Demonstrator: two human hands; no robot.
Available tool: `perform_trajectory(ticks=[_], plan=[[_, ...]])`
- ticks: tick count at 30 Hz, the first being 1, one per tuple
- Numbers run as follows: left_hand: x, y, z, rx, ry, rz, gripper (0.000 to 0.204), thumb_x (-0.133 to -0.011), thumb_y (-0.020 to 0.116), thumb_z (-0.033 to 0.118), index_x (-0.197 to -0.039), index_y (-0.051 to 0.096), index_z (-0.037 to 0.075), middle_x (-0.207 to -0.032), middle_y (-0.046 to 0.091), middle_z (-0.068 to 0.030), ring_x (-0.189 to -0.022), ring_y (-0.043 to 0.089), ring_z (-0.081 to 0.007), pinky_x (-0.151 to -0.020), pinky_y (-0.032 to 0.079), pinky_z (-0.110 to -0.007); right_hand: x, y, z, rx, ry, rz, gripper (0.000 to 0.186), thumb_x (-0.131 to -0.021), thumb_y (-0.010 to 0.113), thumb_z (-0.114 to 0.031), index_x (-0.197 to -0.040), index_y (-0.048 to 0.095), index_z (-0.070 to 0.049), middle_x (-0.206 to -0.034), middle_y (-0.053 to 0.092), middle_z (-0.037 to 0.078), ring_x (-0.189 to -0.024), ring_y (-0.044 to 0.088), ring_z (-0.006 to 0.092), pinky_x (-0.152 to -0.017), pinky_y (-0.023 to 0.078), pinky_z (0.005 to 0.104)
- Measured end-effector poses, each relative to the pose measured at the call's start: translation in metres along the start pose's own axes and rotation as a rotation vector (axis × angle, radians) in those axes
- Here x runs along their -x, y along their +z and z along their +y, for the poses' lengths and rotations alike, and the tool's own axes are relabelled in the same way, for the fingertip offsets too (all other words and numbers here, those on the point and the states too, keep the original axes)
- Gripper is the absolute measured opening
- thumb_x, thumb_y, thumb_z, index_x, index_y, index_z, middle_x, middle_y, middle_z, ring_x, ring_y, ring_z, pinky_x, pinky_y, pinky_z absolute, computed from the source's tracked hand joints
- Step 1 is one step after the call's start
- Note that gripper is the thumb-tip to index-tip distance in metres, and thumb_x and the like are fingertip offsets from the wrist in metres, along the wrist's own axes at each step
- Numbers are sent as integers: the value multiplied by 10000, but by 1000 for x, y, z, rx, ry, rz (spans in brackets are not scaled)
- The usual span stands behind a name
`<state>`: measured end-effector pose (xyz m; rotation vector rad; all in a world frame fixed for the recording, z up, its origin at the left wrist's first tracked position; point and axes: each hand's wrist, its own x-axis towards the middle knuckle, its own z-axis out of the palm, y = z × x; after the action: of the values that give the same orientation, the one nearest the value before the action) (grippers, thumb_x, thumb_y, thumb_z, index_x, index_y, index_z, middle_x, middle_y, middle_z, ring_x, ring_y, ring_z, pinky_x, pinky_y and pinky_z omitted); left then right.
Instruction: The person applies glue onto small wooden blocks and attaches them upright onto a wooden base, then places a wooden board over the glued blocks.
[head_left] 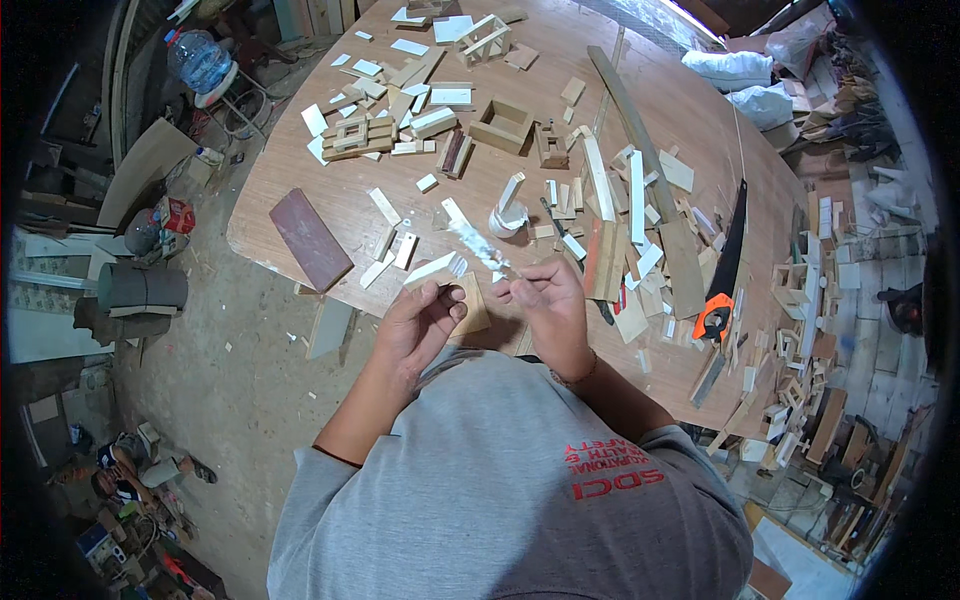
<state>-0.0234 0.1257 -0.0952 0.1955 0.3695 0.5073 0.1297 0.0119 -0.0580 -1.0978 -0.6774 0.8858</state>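
My left hand (420, 325) pinches a narrow pale wood piece (430, 268) at the front edge of the table, above a flat light wood board (472, 310). My right hand (545, 305) grips a small stick (478, 245) coated with lumpy white paste, held above and right of the left hand's piece. A white cup (508, 219) with an upright wood stick in it stands just beyond my right hand. Short pale wood blocks (382, 206) lie near my left hand, with a dark reddish board (310, 240) at the left.
Small boxes (500, 126), offcuts and long strips (678, 265) cover the table (365, 300). An orange-handled saw (716, 317) lies at right. A water bottle (196, 62) on a stool is upper left. A person (120, 465) is low at the far left, beside stacked items.
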Motion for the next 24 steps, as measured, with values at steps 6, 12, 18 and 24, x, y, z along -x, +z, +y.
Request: perform_trajectory(ticks=[6,12,18,24], plan=[[0,9,-1,-68,-54,-18,376,-829,731,171,-1116,507,78,-996,617,-58,-908,618,-178,-775,494,-315,1,4,2,39,-22,-33,141,-953,527,-31,-1049,430,7,-973,653,169,-918,630,153,-834,503,286],[2,18,0,-121,-72,1,337,-836,724,168,-1078,503,91,-993,605,-54,-895,610,-158,-787,487,-303,3,9,9,108,-69,21,136,-912,595,-11,-999,495,19,-931,658,153,-880,647,158,-780,510,275],[2,16,1,-157,-56,33,311,-844,715,161,-1066,506,99,-969,596,-44,-892,606,-154,-738,468,-290,0,8,8,429,-217,2,128,-846,687,-27,-895,579,20,-876,666,135,-839,663,154,-729,511,277],[2,21,2,-169,-48,46,294,-845,714,158,-1049,510,98,-958,595,-44,-884,606,-151,-729,465,-281,1,3,13,161,7,-2,136,-903,611,-18,-974,506,33,-900,670,148,-846,665,156,-742,525,277]])
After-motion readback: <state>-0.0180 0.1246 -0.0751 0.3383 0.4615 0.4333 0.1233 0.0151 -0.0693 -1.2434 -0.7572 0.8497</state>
